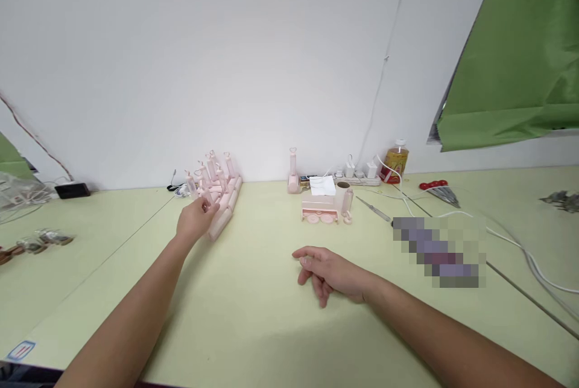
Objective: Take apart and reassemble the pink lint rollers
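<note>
My left hand (pixel 198 219) reaches to the group of pink pieces, thumb and fingers closed around a small pale-pink tube (pixel 207 198). Several similar upright tubes (pixel 230 165) with small loops on top stand there. Beside them, pink rounded blocks (pixel 224 217) lie in a curved row, touching one another. Over the bare tabletop, to the right of these, my right hand (pixel 330 273) hovers with its fingers loosely bent and apart, holding nothing. Farther back from it sits an open pink case (pixel 319 214) with two round parts at its front.
By the wall a pink stand (pixel 294 183) bears one tube. A power strip (pixel 373 181) with white plugs, a drink bottle (pixel 395 162) and tweezers (pixel 373 208) are at the right. White cables (pixel 511 240) cross the yellow-green table (pixel 253 327). A black box (pixel 72 190) lies far left.
</note>
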### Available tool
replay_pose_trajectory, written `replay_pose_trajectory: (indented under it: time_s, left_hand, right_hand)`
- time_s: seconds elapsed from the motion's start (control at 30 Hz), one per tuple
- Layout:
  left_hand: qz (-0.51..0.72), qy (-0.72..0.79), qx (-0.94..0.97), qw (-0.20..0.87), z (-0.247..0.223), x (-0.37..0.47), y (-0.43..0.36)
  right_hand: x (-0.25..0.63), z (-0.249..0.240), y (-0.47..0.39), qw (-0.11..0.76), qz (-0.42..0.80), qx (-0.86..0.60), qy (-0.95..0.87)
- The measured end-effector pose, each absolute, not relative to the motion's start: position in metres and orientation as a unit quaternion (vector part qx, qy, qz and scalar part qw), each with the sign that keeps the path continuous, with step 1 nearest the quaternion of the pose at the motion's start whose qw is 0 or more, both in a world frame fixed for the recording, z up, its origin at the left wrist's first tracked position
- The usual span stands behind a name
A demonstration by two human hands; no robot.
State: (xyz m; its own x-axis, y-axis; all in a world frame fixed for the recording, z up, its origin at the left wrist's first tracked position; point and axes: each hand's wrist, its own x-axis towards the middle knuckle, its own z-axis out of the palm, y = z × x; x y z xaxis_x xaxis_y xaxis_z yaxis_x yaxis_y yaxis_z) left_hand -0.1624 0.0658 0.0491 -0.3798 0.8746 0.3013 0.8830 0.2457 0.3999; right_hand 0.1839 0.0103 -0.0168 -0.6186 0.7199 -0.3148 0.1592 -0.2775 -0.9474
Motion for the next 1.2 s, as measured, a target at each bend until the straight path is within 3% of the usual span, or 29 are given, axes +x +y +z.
replay_pose_trajectory:
  time_s: [0.17,0.47,0.8,1.03,1.1,1.2]
  left_hand:
    - [-0.27,-0.783,-0.546,-0.13,0.066,-0.186,0.048]
    - [-0.403,-0.76,-0.473,-0.189,0.061,-0.219,0.055]
    - [-0.449,-0.734,-0.474,-0.186,0.052,-0.22,0.072]
    - [-0.57,-0.692,-0.424,-0.129,0.099,-0.24,0.082]
    - [-0.542,-0.694,-0.467,-0.086,0.119,-0.244,0.094]
    - [-0.341,-0.732,-0.586,-0.064,0.147,-0.246,0.122]
  right_hand:
    - [0.184,-0.017,0.011,0.192,0.699,-0.388,-0.569]
    - [0.185,-0.019,0.012,0.192,0.694,-0.39,-0.573]
    - [0.183,-0.016,0.01,0.189,0.696,-0.389,-0.573]
    - [0.183,-0.014,0.009,0.189,0.693,-0.391,-0.575]
    - [0.184,-0.015,0.009,0.19,0.693,-0.391,-0.575]
    - [0.184,-0.015,0.009,0.189,0.695,-0.388,-0.574]
